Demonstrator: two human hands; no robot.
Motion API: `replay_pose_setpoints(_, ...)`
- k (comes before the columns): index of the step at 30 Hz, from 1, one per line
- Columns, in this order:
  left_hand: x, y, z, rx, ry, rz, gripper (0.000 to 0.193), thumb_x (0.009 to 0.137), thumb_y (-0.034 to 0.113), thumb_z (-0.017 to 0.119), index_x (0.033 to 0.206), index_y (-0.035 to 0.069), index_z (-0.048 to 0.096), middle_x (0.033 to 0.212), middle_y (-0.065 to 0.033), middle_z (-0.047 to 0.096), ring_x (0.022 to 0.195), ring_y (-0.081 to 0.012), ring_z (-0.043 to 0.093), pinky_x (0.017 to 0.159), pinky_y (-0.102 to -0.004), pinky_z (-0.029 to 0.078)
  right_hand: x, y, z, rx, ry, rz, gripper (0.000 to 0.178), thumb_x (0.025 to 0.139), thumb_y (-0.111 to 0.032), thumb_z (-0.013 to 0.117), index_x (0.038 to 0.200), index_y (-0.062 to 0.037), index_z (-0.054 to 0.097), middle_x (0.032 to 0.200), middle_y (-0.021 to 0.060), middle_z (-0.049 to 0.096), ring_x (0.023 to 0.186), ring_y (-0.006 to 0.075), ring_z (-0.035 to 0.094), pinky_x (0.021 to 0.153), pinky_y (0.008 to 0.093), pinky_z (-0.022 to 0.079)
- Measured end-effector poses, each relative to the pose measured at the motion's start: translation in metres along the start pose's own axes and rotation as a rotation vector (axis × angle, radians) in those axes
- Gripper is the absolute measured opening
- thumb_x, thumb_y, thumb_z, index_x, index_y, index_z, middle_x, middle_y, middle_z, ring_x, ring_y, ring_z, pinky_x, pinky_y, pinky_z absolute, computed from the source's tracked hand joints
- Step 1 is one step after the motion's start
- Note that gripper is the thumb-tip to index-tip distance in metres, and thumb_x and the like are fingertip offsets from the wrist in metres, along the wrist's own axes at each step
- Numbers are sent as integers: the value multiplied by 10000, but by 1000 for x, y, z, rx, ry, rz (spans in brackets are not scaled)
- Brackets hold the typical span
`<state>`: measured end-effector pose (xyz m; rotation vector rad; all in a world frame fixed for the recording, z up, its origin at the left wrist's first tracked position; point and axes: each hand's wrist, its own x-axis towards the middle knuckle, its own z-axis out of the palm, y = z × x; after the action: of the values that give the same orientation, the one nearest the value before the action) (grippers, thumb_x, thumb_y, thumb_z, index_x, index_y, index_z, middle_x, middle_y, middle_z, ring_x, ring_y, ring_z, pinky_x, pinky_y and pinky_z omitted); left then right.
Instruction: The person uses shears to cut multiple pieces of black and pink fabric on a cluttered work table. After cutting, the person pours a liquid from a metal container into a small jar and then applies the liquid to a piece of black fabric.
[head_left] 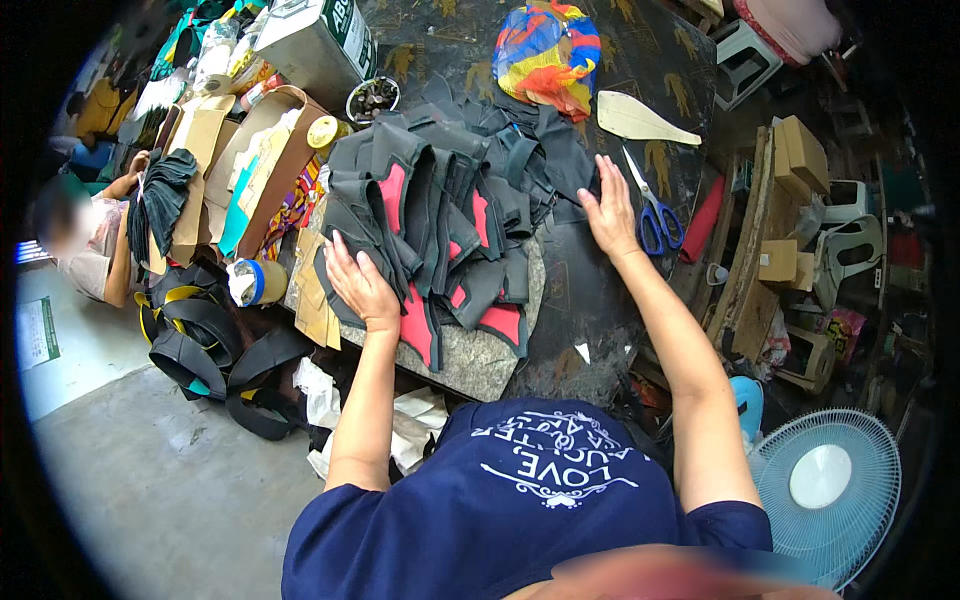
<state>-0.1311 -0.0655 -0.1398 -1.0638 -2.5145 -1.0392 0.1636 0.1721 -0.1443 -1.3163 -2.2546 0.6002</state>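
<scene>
A heap of dark grey-black cut pieces (450,165), several with red patches, lies before me on the table. They look like fabric or thin sheet material; I cannot tell which. My left hand (362,287) rests flat against the heap's near left side, fingers stretched out. At the heap's right edge, my right hand (612,212) has its fingers apart and holds nothing. Blue-handled scissors (660,226) lie just right of that hand. Beyond them is a cream paddle-shaped flat piece (640,117). Part of the heap sits on a grey stone slab (475,362).
At the far side are a multicoloured bag (545,60), a metal can (325,50) and a bowl of small dark bits (373,97). A lidded jar (258,282) stands left. Another person (100,245) handles dark pieces there. A fan (822,478) stands lower right.
</scene>
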Motion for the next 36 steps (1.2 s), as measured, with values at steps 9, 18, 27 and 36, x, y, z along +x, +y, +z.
replay_pose_setpoints(9, -1, -1, -3, -3, -39, -1, 509, 1005, 249, 383, 1476, 56, 361, 1483, -220, 379, 1375, -381, 330, 1136, -467, 220, 71, -28, 66, 43, 55, -186, 675, 843, -533, 627, 1424, -237, 457, 1464, 220, 403, 1357, 417, 369, 1134, 477, 291)
replay_pose_setpoints(18, 0, 3, -5, -18, -61, -28, 510, 986, 204, 389, 1468, 39, 369, 1482, -223, 377, 1374, -386, 331, 1136, -467, 219, 115, -5, 15, 214, 107, -353, 411, 872, -386, 644, 1192, -129, 640, 1252, 179, 577, 1166, 345, 544, 985, 417, 435)
replay_pose_setpoints(27, 0, 4, -7, -16, -84, -25, 517, 988, 214, 376, 1467, 22, 364, 1487, -226, 372, 1379, -386, 325, 1146, -466, 205, 247, 19, 52, -73, -130, 44, 918, 660, -744, 659, 1410, -242, 493, 1432, 288, 405, 1356, 441, 360, 1129, 474, 307)
replay_pose_setpoints(36, 2, 3, -7, -37, -91, 3, 496, 988, 173, 368, 1447, -14, 371, 1482, -217, 384, 1382, -375, 326, 1146, -461, 210, 216, -66, 113, 62, -258, -338, 718, 776, -521, 677, 1411, -235, 500, 1472, 237, 369, 1380, 397, 327, 1142, 424, 276)
